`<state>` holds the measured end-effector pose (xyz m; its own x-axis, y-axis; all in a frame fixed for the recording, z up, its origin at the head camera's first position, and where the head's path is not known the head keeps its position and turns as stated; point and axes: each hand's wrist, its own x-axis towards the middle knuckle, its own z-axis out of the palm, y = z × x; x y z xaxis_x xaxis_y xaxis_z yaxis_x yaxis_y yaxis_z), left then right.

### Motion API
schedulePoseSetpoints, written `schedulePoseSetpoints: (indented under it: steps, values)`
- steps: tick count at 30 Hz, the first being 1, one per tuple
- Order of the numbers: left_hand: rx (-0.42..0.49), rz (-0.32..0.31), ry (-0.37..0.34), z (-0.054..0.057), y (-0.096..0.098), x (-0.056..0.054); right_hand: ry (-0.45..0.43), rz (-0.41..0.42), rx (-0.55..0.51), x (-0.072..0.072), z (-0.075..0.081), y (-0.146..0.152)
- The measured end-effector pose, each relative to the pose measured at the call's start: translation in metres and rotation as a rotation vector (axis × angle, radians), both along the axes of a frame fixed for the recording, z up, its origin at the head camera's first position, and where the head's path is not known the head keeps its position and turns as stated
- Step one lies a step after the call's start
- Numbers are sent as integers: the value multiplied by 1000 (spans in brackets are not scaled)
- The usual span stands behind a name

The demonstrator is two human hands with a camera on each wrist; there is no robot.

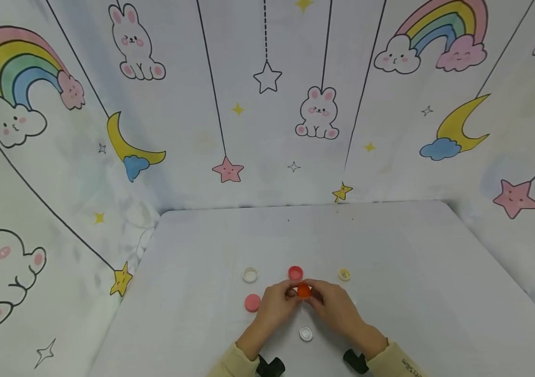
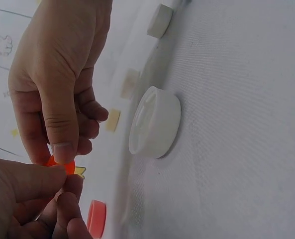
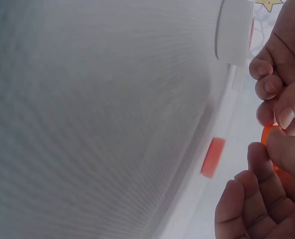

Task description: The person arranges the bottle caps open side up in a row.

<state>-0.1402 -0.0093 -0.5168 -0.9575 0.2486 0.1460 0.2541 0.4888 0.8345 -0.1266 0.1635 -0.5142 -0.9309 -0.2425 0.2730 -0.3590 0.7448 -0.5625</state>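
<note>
Pinched between the fingertips of both hands is a small orange bottle cap, partly covered by thumbs and fingers in the left and right wrist views. My left hand holds it from the left side. From the other side my right hand grips it with thumb and fingers. Just beyond the hands lies a red cap, its hollow side up. A pink-red cap rests left of my left hand. Nearer my body, between the forearms, a white cap sits on the table.
A pale ring-like cap lies at the back left and a yellow cap at the back right. Further whitish caps appear in the left wrist view. The white table meets a patterned cloth backdrop behind and at both sides.
</note>
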Motion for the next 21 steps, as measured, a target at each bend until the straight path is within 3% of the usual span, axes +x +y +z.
schedulePoseSetpoints:
  steps: [5, 10, 15, 21]
  values:
    - [-27, 9, 66, -5, 0, 1, -2, 2, 21, 0, -1, 0]
    - [-118, 1, 109, -9, 0, 0, -10, 19, 58, 0, -2, 0]
    - [-232, -54, 106, -12, 0, 1, -108, 56, 132, 0, -4, 1]
    - [-274, -80, 105, -11, 1, 4, -172, 62, 156, 1, 0, -2]
